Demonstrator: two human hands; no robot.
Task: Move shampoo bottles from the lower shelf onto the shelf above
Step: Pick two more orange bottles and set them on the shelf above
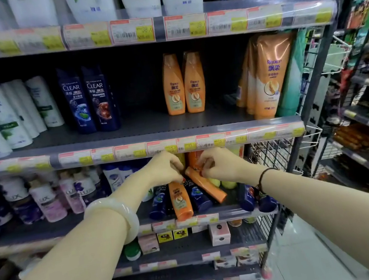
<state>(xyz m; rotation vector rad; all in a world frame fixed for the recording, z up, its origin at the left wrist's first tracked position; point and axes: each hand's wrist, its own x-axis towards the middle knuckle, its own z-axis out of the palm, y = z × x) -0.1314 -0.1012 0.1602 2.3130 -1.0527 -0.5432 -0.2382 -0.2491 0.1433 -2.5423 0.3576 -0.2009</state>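
Both arms reach into the lower shelf (227,213) at the centre of the frame, so this looks like the pick-up step. The left hand (165,168) is curled down over the cap end of an orange shampoo bottle (181,201) lying with its base toward the shelf edge; the fingers seem closed on it, though the grip itself is partly hidden. The right hand (216,163) pinches the top of a second orange bottle (207,187), which lies tilted across dark blue bottles (199,197). Above, toward the middle of the frame, the upper shelf (148,131) already carries two upright orange bottles (184,83) with bare space on both sides. Next, I'd judge, each bottle must be lifted clear of the price-label rail (179,144) and stood upright beside that pair.
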